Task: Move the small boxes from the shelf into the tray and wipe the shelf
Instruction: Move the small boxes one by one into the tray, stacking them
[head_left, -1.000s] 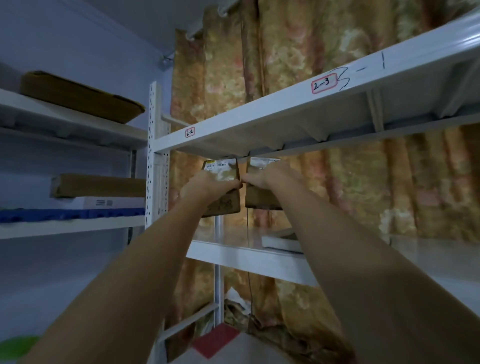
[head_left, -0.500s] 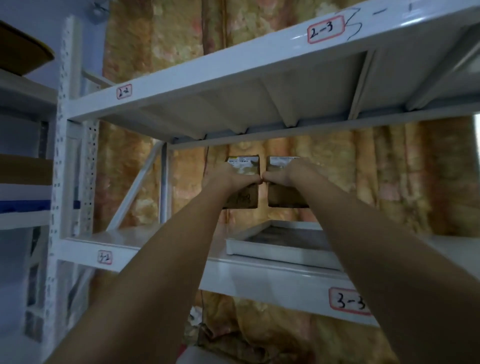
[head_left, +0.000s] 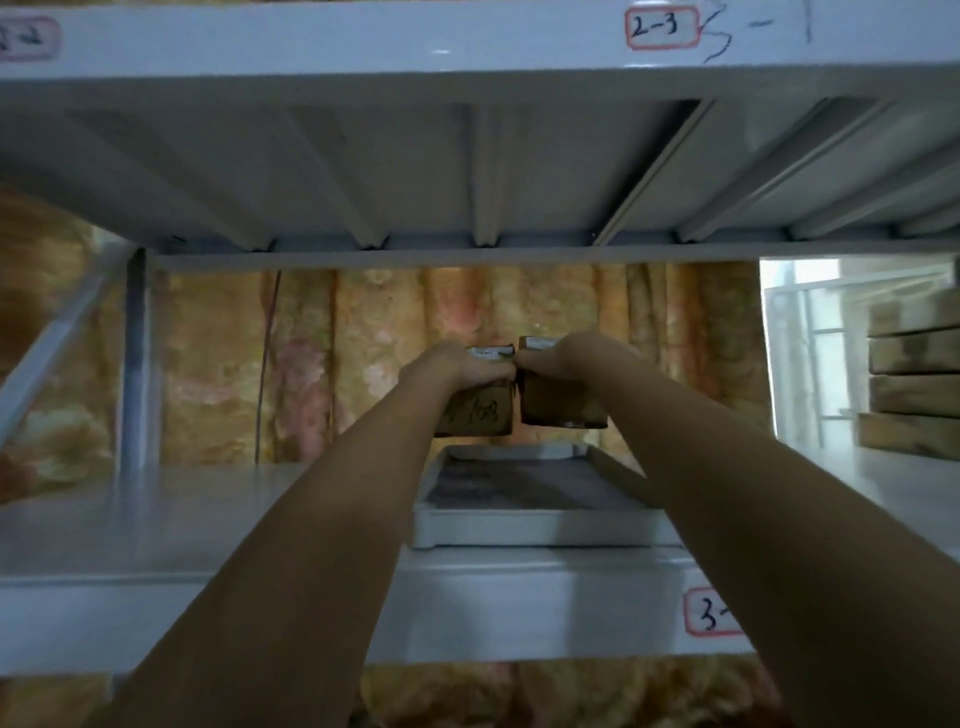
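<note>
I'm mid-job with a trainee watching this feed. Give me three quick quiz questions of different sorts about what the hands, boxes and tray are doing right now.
1. True or false: each hand holds one small cardboard box.
2. Multiple choice: the grey tray is A) on the shelf labelled 2-3, B) on the lower shelf beneath the boxes, C) in a hand.
3. Fill in: the box with dark handwriting is in the ___ hand.

Key:
1. True: left hand grips the left box, right hand grips the right box.
2. B
3. left
</note>
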